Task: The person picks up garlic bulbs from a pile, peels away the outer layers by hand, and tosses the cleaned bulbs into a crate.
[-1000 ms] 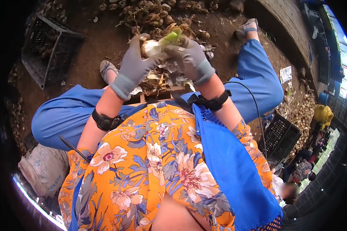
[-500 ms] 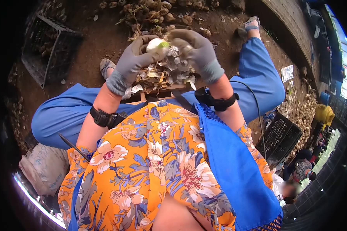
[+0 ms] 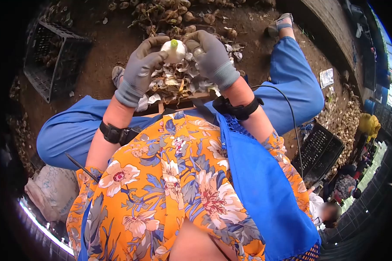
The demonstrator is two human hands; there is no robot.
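Item, garlic bulb (image 3: 175, 51): pale, with a short green stem stub; upper centre of the frame, between the gloved hands, stub turned up towards my camera, which I judge keeps that end in plain sight.

Item, left hand (image 3: 140, 65): grey glove, clamped on the bulb's left side with fingers and thumb, seemingly to steady it.

Item, right hand (image 3: 211, 58): same glove, fingers curled close by the bulb's right side; I cannot tell whether they grip it. The hands face each other, the bulb bridging the small space.

Item, papery skins (image 3: 178, 82): loose heap below the hands, likely lying there because scraps drop from this spot.

Item, unpeeled bulbs (image 3: 163, 15): top centre, probably laid there for easy reach.

Item, plastic crate (image 3: 55, 56): upper left, its slatted sides visible.

Item, black crate (image 3: 318, 150): right, beside a spread of pale bulbs (image 3: 348, 124).

Item, woven sack (image 3: 54, 191): lower left.
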